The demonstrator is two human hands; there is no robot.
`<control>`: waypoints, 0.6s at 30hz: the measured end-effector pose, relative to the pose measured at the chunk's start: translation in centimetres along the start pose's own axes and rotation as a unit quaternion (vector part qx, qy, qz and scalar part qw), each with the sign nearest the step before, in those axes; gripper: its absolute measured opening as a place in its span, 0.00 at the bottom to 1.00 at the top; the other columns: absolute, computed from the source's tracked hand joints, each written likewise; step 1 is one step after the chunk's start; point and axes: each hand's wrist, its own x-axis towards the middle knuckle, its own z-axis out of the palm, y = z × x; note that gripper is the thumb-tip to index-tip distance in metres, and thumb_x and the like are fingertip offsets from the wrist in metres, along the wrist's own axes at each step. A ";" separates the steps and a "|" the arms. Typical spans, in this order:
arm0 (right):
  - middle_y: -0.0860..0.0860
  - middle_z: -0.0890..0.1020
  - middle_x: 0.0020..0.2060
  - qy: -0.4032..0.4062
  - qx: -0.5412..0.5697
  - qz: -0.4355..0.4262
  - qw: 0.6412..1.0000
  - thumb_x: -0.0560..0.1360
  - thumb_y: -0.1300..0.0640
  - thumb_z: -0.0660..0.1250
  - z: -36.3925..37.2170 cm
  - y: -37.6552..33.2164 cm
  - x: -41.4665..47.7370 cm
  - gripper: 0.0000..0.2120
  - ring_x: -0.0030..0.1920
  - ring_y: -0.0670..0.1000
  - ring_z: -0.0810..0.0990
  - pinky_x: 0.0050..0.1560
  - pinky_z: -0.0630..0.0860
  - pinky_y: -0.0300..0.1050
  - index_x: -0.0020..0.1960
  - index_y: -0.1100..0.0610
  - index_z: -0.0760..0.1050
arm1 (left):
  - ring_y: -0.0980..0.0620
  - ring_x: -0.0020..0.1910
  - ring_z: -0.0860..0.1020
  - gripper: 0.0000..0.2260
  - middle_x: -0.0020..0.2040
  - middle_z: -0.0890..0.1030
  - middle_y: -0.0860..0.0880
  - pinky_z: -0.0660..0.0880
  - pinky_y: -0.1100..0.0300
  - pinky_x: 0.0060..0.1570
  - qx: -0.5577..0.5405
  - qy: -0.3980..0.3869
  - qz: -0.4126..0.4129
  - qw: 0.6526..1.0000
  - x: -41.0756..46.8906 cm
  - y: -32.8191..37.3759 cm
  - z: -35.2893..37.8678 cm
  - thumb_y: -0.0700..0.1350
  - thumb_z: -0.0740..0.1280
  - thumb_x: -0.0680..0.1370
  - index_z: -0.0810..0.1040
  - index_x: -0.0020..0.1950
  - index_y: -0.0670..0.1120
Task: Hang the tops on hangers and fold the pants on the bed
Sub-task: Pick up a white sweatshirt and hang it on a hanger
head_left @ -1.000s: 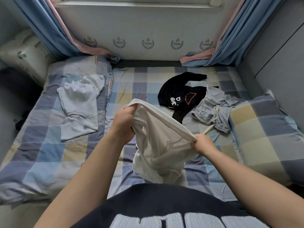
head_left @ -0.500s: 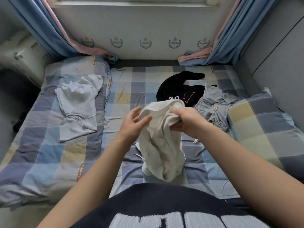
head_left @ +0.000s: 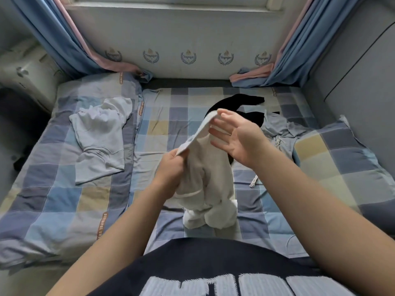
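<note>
Cream pants (head_left: 208,174), legs bunched, unclear

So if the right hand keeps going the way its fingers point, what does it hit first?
Probably the cream pants: the open right hand points left toward their raised waistband, which the left hand pinches. Depth is unclear; it may already be touching.

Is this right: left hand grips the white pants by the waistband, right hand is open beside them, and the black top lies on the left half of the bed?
Not quite. The head view shows the black top on the right half of the bed, behind the open right hand. The rest holds: the left hand grips the white pants by the waistband.
</note>
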 end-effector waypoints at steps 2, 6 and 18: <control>0.53 0.83 0.59 0.004 -0.084 -0.011 0.996 0.82 0.55 0.63 -0.9 1.9 -0.4 0.11 0.58 0.54 0.81 0.59 0.78 0.53 0.63 0.54 0.77 | 0.48 0.39 0.83 0.13 0.40 0.85 0.46 0.80 0.54 0.38 -0.030 0.002 -0.019 0.999 0.0 0.9 -0.3 0.49 0.65 0.81 0.84 0.41 0.47; 0.49 0.82 0.53 -0.020 -0.265 -0.036 0.963 0.79 0.50 0.69 -2.4 7.7 -1.4 0.10 0.52 0.47 0.80 0.49 0.75 0.36 0.58 0.53 0.77 | 0.51 0.34 0.83 0.11 0.35 0.83 0.47 0.80 0.57 0.32 -0.076 -0.002 -0.063 0.995 -0.5 2.6 0.0 0.47 0.64 0.84 0.81 0.46 0.45; 0.51 0.84 0.51 -0.047 -0.476 0.029 0.878 0.78 0.51 0.68 -6.3 14.0 0.5 0.07 0.53 0.54 0.82 0.57 0.79 0.54 0.54 0.50 0.79 | 0.48 0.44 0.85 0.10 0.46 0.86 0.43 0.81 0.57 0.36 -0.127 -0.002 -0.085 0.988 -1.0 5.9 -0.5 0.46 0.65 0.83 0.81 0.58 0.42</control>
